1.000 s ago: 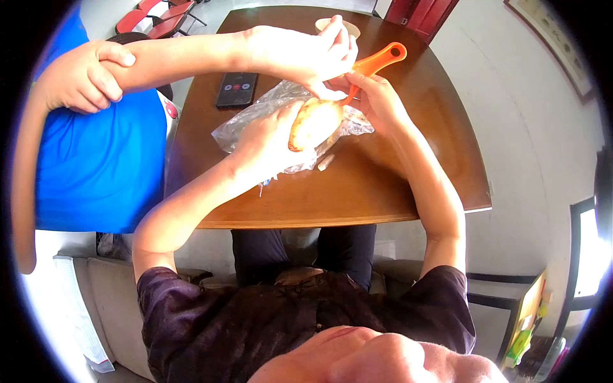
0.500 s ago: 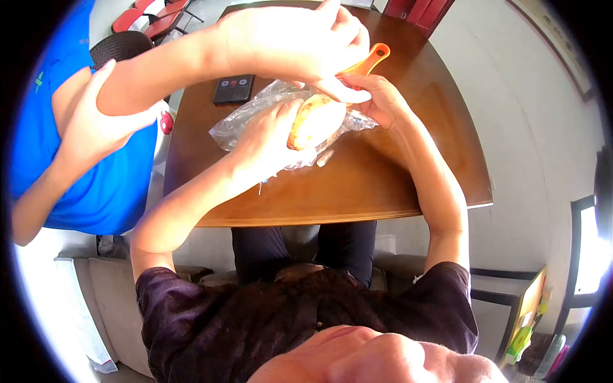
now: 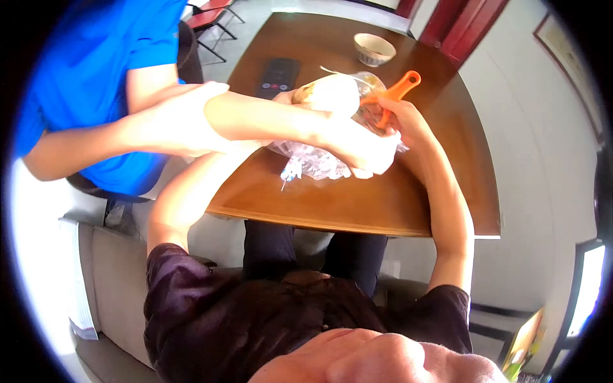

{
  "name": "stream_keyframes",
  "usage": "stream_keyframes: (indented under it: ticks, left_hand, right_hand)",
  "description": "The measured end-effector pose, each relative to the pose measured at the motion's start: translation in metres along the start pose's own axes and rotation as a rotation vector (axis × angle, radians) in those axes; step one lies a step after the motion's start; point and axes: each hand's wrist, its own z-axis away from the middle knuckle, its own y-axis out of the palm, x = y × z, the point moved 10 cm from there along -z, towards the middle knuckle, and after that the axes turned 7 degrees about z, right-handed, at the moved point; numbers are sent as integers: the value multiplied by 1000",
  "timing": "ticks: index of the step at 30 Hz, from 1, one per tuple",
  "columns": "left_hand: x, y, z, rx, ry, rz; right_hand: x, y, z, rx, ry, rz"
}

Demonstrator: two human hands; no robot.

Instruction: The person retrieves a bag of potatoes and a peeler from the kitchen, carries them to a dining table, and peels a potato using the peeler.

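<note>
Over the table, my left hand (image 3: 283, 97) is wrapped round a pale, partly peeled root vegetable or fruit (image 3: 331, 94); the co-worker's forearm covers much of this hand. My right hand (image 3: 406, 121) grips an orange-handled peeler (image 3: 400, 87) just right of the pale piece. Below and behind lies a crumpled clear plastic bag (image 3: 313, 162). The co-worker's hand (image 3: 370, 153) reaches across in front of the bag, close to my right hand. A thin strip sticks up above the pale piece.
A patterned bowl (image 3: 375, 50) stands at the far side of the wooden table (image 3: 447, 185). A dark phone (image 3: 279, 75) lies left of the bag. At the left, a person in a blue shirt (image 3: 96, 76) leans in, one hand holding their other forearm.
The co-worker's arm has come down and nearer, now crossing below the pale piece. My left hand and the piece have moved up in view. The bowl shows again.
</note>
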Motion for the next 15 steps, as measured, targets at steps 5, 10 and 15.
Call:
stream_keyframes:
  ticks: [5,10,15]
  left_hand:
    - [-9,7,-10,-29,43,6]
    - [-20,26,-1,-49,177,-487]
    - [-4,53,2,134,42,-261]
  right_hand:
    - [-6,1,15,140,150,49]
    - [-9,-2,12,86,139,48]
    - [-4,0,13,76,105,7]
